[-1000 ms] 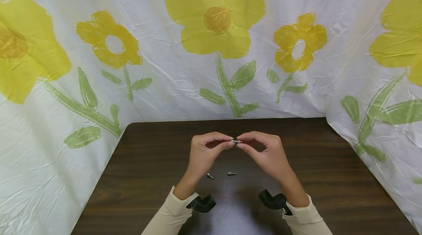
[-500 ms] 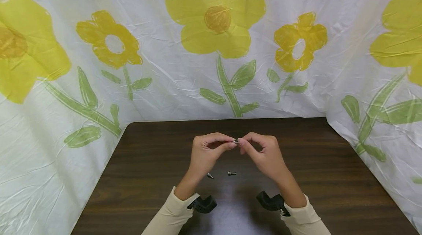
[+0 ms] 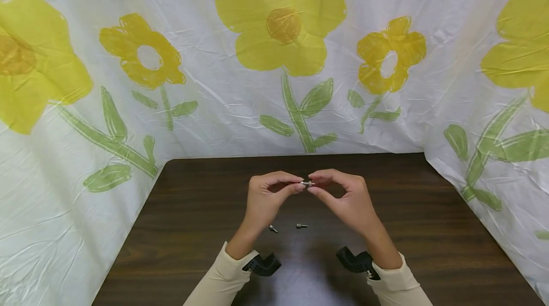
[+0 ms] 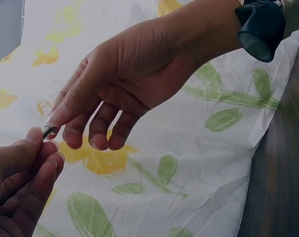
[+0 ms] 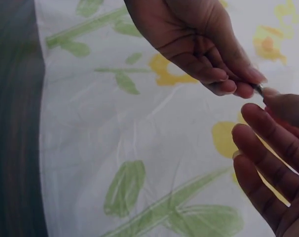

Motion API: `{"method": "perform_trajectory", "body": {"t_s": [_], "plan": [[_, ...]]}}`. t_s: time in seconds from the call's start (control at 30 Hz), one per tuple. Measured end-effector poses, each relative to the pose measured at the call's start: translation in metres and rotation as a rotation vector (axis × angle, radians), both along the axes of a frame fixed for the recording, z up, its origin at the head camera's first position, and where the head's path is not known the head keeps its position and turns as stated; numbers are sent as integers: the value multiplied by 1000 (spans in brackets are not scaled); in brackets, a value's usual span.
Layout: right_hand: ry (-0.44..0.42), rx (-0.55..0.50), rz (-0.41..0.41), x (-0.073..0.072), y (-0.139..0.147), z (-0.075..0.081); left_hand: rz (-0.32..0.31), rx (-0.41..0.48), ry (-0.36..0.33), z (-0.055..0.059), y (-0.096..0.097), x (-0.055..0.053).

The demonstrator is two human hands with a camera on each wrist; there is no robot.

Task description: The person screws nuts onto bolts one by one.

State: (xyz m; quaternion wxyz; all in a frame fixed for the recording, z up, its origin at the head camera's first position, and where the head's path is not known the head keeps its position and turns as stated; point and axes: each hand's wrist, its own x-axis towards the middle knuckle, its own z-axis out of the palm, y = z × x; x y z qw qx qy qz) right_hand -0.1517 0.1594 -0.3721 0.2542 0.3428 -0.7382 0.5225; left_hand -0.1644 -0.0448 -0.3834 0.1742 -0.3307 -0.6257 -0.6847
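Raised above the table, a small silver bolt (image 3: 305,183) lies level between my two hands. My left hand (image 3: 262,201) pinches its left end with thumb and index finger. Toward its right end sits a small wider piece that looks like a nut (image 3: 310,183), and a bit of shaft shows beyond it. The thumb and index finger of my right hand (image 3: 349,201) curl round this end, slightly spread in the head view. In the left wrist view the bolt (image 4: 49,131) is mostly covered by fingertips. The right wrist view shows just a dark sliver of the bolt (image 5: 258,89).
Two more socket-head bolts lie on the dark wooden table, one bolt (image 3: 302,226) below the hands and another bolt (image 3: 273,229) beside the left wrist. A white curtain (image 3: 240,120) with yellow flowers stands behind the table (image 3: 180,229) and along its sides.
The right fingers closed over the bolt's right end half a second ago, shifting left, and have since moved back right and spread slightly. The left hand moved only slightly.
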Motion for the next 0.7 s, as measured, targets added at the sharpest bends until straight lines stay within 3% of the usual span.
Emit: {"method": "perform_trajectory", "body": {"t_s": [0.17, 0.37, 0.7], "plan": [[15, 2, 23, -2, -1, -1, -15, 1, 7, -1, 0, 0], [-43, 3, 46, 0, -2, -2, -11, -4, 16, 1, 1, 2], [-74, 1, -2, 1, -9, -6, -22, 0, 21, 0, 4, 2]]}}
